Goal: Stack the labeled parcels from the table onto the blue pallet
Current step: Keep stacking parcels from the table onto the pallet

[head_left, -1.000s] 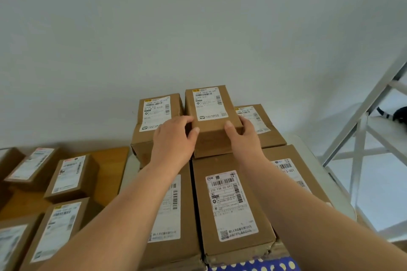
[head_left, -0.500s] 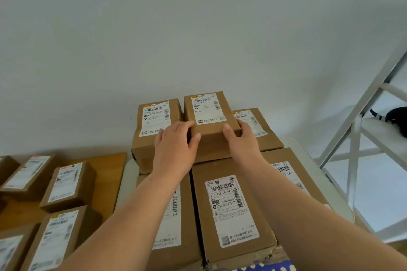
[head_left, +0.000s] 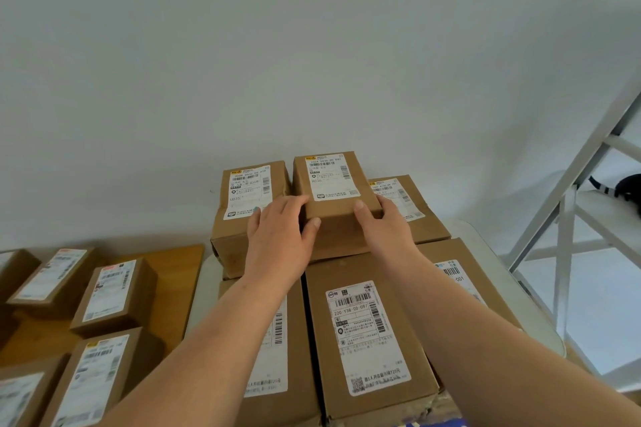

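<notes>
Pale wall (head_left: 312, 45) (white ladder (head_left: 569, 236) right)

Parcel sorting room, labelled cardboard parcels (head_left: 364, 333) stacked, more on wooden table (head_left: 166, 274), white metal shelving (head_left: 569, 236)

Soft, even daylight is washing over a pale wall (head_left: 312, 45), brightest at the right by a white frame (head_left: 569, 218). Shadows are lying faint under the parcels. Wide-angle distortion is bending the edges, and labels at lower left (head_left: 100, 364) are smearing into blur.

bare forearms, no sleeves, hands (head_left: 277, 239) ungloved
</notes>
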### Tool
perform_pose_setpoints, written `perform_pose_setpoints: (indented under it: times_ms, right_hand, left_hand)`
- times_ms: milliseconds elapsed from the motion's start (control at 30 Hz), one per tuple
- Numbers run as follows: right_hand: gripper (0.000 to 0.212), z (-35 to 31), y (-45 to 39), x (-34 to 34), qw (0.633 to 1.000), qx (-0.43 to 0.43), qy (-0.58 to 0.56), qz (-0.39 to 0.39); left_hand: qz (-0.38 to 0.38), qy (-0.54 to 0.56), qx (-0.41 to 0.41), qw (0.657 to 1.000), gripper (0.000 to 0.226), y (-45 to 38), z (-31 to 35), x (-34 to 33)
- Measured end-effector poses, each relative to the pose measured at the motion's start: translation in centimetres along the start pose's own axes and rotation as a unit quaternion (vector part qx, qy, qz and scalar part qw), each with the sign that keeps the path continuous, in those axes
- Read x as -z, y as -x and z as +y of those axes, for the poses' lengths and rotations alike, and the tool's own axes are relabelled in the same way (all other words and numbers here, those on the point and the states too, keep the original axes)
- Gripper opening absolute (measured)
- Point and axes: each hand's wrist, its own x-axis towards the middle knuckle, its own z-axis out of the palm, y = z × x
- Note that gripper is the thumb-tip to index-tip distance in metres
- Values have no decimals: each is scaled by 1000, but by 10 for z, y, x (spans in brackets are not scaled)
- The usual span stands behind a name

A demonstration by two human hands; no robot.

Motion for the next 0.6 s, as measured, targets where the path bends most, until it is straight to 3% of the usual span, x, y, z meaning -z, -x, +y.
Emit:
perform_pose_setpoints:
  times_ms: [367,500,600]
  right_hand:
    - [63,1,0,5,999,7,40,35]
    - [58,-15,17,5,986,113,74,100]
    - [51,-29,34,-11,976,202,51,70]
  left_hand:
    - [7,-8,3,1000,44,2,6,1]
    - [22,11,20,999,47,5,8,9]
    - [51,59,71,994,49,13,3,25]
